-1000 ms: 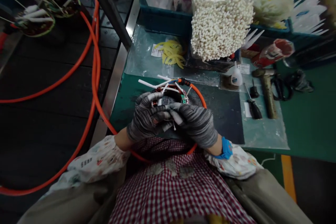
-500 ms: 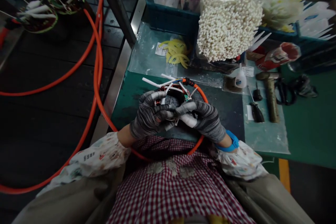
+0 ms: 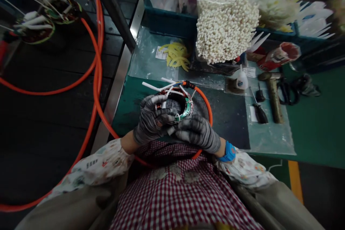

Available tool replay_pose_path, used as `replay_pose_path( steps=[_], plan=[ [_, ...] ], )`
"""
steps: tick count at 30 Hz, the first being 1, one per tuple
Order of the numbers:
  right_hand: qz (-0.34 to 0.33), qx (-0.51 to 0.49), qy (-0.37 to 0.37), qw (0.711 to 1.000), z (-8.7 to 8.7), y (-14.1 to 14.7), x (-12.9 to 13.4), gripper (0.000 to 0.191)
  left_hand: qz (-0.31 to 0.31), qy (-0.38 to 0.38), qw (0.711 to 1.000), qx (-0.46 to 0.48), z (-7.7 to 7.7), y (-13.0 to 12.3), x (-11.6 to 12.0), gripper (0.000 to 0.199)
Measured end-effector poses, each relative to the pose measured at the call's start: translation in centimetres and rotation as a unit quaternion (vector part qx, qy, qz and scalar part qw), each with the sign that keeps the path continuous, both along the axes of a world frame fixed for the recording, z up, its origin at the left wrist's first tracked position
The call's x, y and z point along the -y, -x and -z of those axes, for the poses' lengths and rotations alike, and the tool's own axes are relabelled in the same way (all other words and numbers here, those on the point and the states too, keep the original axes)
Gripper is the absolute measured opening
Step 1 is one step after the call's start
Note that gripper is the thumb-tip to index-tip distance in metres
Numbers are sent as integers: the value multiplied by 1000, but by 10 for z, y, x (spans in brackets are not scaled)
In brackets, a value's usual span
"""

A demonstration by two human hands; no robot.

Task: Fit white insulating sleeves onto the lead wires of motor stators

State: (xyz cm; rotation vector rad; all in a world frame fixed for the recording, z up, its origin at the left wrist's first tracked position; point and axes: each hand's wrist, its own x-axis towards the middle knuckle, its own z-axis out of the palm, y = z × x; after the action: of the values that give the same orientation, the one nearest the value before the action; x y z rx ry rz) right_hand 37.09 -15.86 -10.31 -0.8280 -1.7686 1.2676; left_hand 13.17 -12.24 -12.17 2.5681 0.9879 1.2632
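A ring-shaped motor stator (image 3: 185, 110) sits between my gloved hands, with copper windings and a green strip on its inner right wall. Several white sleeves (image 3: 151, 86) poke out over its top, and an orange cable (image 3: 207, 102) leaves its upper right and curves down towards my apron. My left hand (image 3: 151, 118) grips the stator's left side, its thumb reaching across the front. On the lower right edge my right hand (image 3: 198, 132) is closed, its fingers pressed together at the rim. Whether a thin tie or cord lies between those fingertips is hidden.
A bag of white sleeves (image 3: 226, 25) lies at the back beside yellow strips (image 3: 175, 54). To the right are a small bottle (image 3: 242, 80), a screwdriver (image 3: 260, 112), a hammer (image 3: 274, 97) and scissors (image 3: 288, 91). Orange hose (image 3: 98, 79) loops along the left.
My right hand has moved down and left from the stator's right side to its lower edge, uncovering the green strip. My left hand keeps its grip; the view has shifted slightly.
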Motion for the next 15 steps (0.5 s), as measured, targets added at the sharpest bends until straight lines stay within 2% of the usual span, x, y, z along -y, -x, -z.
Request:
replay_pose_path(
  steps=[2,6,9,12,14,15],
  plan=[
    [-15,11,-16,1000,-8,8,-5,19,-19,3,1000,18,0,-2,0,31],
    [116,15,-45,992,-20,29,-17,16,-34,-31,999,4,-3,-6,2,17],
    [205,8,-78,976,-22,34,-22,12,-37,-44,998,-25,-2,-8,11,17],
    [345,39,-112,931,-19,8,-31,9,-86,-39,995,-32,4,-3,34,36],
    [451,102,-125,878,-15,-31,-45,12,-142,24,989,14,9,8,48,62],
    [481,141,-122,857,-12,-54,-55,16,-162,82,982,43,11,17,51,75]
  ],
)
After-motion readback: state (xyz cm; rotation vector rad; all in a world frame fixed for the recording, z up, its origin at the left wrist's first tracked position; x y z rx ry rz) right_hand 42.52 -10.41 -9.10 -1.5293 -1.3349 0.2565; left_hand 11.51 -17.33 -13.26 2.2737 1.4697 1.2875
